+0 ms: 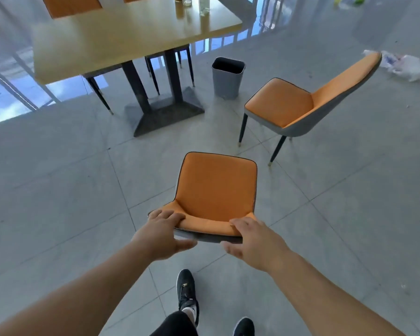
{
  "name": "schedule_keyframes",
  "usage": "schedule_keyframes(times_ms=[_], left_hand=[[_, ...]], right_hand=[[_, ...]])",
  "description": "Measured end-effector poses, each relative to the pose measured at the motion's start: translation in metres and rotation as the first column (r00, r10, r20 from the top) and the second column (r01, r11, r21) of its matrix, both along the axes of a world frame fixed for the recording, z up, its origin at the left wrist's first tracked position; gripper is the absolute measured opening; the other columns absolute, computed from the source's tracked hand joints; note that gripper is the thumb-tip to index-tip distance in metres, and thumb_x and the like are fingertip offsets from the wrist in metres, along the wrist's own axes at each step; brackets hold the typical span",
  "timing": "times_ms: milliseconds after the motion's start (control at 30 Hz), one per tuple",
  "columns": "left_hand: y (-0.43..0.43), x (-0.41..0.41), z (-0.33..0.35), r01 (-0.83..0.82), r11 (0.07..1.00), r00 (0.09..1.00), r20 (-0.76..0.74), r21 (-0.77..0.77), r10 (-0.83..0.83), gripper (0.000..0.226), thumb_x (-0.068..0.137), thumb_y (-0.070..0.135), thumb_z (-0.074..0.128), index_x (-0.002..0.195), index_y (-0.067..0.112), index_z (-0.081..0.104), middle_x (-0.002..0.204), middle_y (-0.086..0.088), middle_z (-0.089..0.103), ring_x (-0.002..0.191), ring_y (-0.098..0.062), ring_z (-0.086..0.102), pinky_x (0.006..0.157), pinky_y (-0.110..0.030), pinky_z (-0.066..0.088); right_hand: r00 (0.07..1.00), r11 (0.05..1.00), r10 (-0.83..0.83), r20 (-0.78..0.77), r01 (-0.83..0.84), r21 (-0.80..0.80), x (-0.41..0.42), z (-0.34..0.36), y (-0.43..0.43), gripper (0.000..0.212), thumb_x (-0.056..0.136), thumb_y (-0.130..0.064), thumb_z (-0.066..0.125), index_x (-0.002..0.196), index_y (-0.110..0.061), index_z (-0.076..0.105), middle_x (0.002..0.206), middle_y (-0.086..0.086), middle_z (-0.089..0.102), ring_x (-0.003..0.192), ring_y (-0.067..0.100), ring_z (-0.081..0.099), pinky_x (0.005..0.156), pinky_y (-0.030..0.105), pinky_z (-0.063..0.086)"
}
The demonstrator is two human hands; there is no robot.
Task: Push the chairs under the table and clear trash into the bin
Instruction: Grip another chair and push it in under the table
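Note:
An orange chair (216, 187) with a grey shell stands right in front of me, its seat facing the table. My left hand (164, 231) and my right hand (251, 238) both grip the top of its backrest, fingers over the orange side, thumbs on the grey back. A second orange chair (298, 105) stands off to the right, turned sideways. The yellow-topped table (121, 37) is farther ahead at the left. A grey bin (227, 78) stands on the floor between the table and the second chair. Crumpled white trash (403, 65) lies on the floor at the far right.
Two more orange chairs sit tucked at the table's far side (70, 6). Bottles and a glass (204, 6) stand on the tabletop. The table's dark pedestal base (163, 112) lies ahead. More litter (349, 1) lies at the top right. My feet in black shoes (187, 294) are below.

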State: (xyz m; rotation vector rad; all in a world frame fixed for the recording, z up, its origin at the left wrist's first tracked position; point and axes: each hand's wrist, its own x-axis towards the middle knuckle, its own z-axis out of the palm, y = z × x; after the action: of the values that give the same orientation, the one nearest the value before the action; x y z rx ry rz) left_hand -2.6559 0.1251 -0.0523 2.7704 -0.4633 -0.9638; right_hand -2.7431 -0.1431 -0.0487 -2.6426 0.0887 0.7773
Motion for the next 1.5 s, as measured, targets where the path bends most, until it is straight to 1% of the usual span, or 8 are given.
schedule_keyframes(times_ms=[100, 167, 233, 333, 567, 800, 1000, 1500], left_hand=[[0.002, 0.007, -0.012, 0.045, 0.999, 0.999, 0.026, -0.002, -0.045, 0.079, 0.078, 0.073, 0.071, 0.148, 0.049, 0.042, 0.155, 0.014, 0.043, 0.148, -0.023, 0.028, 0.116, -0.046, 0.038], [0.002, 0.018, -0.016, 0.055, 0.998, 0.998, 0.022, 0.01, -0.055, 0.062, 0.082, 0.06, 0.072, 0.139, 0.053, 0.049, 0.139, 0.015, 0.054, 0.136, -0.02, 0.039, 0.109, -0.042, 0.043], [0.003, 0.025, -0.018, 0.039, 0.999, 0.999, 0.019, 0.033, -0.04, 0.052, 0.08, 0.058, 0.07, 0.13, 0.054, 0.055, 0.12, 0.019, 0.056, 0.123, -0.015, 0.044, 0.098, -0.036, 0.047], [0.006, 0.027, -0.023, 0.007, 0.999, 0.999, 0.052, 0.038, -0.009, 0.042, 0.081, 0.057, 0.069, 0.122, 0.052, 0.059, 0.106, 0.021, 0.054, 0.11, -0.011, 0.04, 0.084, -0.031, 0.04], [0.019, 0.055, -0.023, -0.108, 0.994, 0.993, 0.043, -0.004, 0.108, 0.023, 0.082, 0.055, 0.06, 0.103, 0.048, 0.055, 0.093, 0.02, 0.047, 0.103, -0.014, 0.042, 0.082, -0.034, 0.047], [0.077, 0.112, -0.027, -0.206, 0.978, 0.975, 0.073, -0.039, 0.208, 0.038, 0.083, 0.057, 0.063, 0.118, 0.046, 0.056, 0.104, 0.015, 0.052, 0.104, -0.015, 0.046, 0.088, -0.038, 0.052], [0.105, 0.176, -0.028, -0.238, 0.969, 0.968, 0.063, -0.064, 0.242, 0.041, 0.081, 0.054, 0.065, 0.121, 0.047, 0.056, 0.103, 0.018, 0.052, 0.101, -0.013, 0.047, 0.083, -0.035, 0.051], [0.084, 0.346, -0.031, -0.349, 0.936, 0.935, 0.058, -0.045, 0.351, 0.045, 0.079, 0.053, 0.068, 0.121, 0.047, 0.053, 0.104, 0.019, 0.054, 0.096, -0.011, 0.053, 0.077, -0.032, 0.053]], right_hand=[[0.999, 1.0, 0.018, 0.032, -0.019, 0.021, -0.001, -0.021, -0.001, 0.065, 0.09, -0.064, 0.055, 0.147, -0.037, 0.039, 0.137, -0.01, 0.05, 0.127, 0.023, 0.043, 0.097, 0.043, 0.05], [0.996, 1.0, 0.008, 0.087, -0.01, 0.029, 0.004, -0.029, -0.003, 0.053, 0.093, -0.046, 0.062, 0.142, -0.037, 0.045, 0.13, -0.008, 0.055, 0.12, 0.023, 0.048, 0.094, 0.042, 0.051], [0.993, 0.999, 0.021, 0.114, -0.024, 0.024, 0.011, -0.034, -0.002, 0.051, 0.094, -0.038, 0.066, 0.142, -0.036, 0.048, 0.129, -0.008, 0.055, 0.116, 0.021, 0.05, 0.093, 0.041, 0.052], [0.99, 0.998, 0.06, 0.129, -0.061, 0.006, 0.025, -0.037, -0.002, 0.051, 0.094, -0.033, 0.068, 0.141, -0.036, 0.049, 0.131, -0.01, 0.052, 0.113, 0.021, 0.05, 0.093, 0.04, 0.053], [0.987, 0.993, 0.119, 0.11, -0.119, -0.005, 0.104, -0.036, 0.003, 0.047, 0.095, -0.029, 0.065, 0.138, -0.041, 0.051, 0.134, -0.01, 0.052, 0.117, 0.02, 0.045, 0.098, 0.039, 0.047], [0.974, 0.976, 0.215, 0.075, -0.212, -0.052, 0.191, -0.037, 0.06, 0.048, 0.095, -0.033, 0.063, 0.14, -0.043, 0.049, 0.136, -0.01, 0.055, 0.12, 0.019, 0.046, 0.098, 0.043, 0.05], [0.966, 0.967, 0.249, 0.072, -0.245, -0.065, 0.26, -0.038, 0.087, 0.05, 0.093, -0.033, 0.067, 0.139, -0.043, 0.049, 0.137, -0.011, 0.054, 0.121, 0.018, 0.047, 0.098, 0.041, 0.05], [0.917, 0.924, 0.382, 0.112, -0.379, -0.045, 0.466, -0.036, 0.072, 0.046, 0.094, -0.028, 0.068, 0.138, -0.036, 0.054, 0.134, -0.006, 0.055, 0.12, 0.019, 0.047, 0.101, 0.038, 0.046]])
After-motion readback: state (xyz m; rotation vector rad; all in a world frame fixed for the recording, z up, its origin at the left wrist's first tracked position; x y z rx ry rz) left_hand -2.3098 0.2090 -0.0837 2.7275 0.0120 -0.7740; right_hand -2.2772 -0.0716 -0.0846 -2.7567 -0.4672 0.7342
